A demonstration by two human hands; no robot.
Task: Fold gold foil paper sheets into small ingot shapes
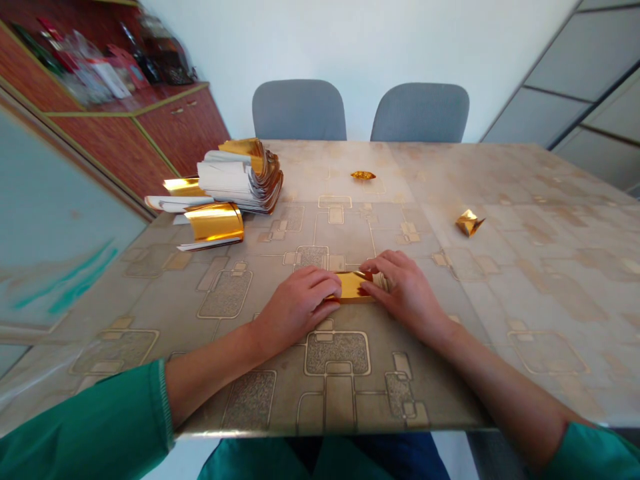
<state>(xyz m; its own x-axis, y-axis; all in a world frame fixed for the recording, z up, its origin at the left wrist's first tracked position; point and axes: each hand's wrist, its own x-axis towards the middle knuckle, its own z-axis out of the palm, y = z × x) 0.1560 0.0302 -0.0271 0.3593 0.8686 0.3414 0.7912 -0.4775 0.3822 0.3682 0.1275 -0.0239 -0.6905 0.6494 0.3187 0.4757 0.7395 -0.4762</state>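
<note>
A folded strip of shiny gold foil paper (pixel 351 287) lies on the table close in front of me. My left hand (pixel 303 299) grips its left end between thumb and fingers. At the right end, my right hand (pixel 399 283) pinches the paper with its thumb below and index finger above. Two folded gold paper pieces sit farther off: a flat, pointed one (pixel 363 175) near the back middle and a bulkier one (pixel 469 223) to the right. A thick stack of gold and white paper sheets (pixel 230 180), curled and bent, rests at the back left.
The table (pixel 500 300) has a patterned, glossy cover. Two grey chairs (pixel 299 110) stand behind it against a white wall. A reddish wooden cabinet (pixel 180 123) with bottles and bags is at the far left.
</note>
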